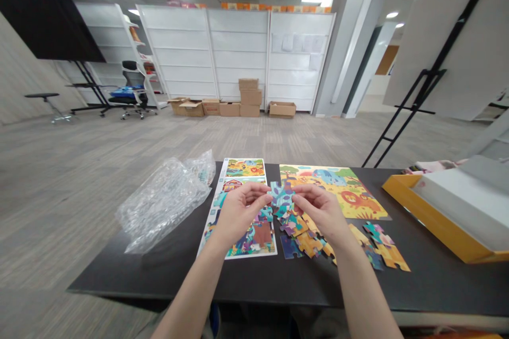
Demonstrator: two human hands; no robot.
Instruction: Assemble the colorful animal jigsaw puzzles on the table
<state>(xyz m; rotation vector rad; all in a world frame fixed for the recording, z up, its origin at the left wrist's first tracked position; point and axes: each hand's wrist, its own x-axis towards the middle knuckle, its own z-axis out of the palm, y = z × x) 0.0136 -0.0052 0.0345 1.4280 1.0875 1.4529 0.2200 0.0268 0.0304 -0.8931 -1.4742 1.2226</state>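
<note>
Between my two hands a teal jigsaw puzzle piece with a leaf pattern is held up, pinched at both sides. My left hand grips its left edge with thumb and fingertips. On the right edge, my right hand pinches it the same way. Below lies a heap of loose puzzle pieces, mostly yellow, partly hidden by my right hand and forearm. A picture sheet with several scenes lies under my left hand. Behind my right hand is an animal puzzle picture with a lion and an elephant.
Crumpled clear plastic wrap covers the left part of the black table. More loose pieces lie right of my right forearm. An orange and white box stands at the right edge. Cardboard boxes are stacked by the far shelves.
</note>
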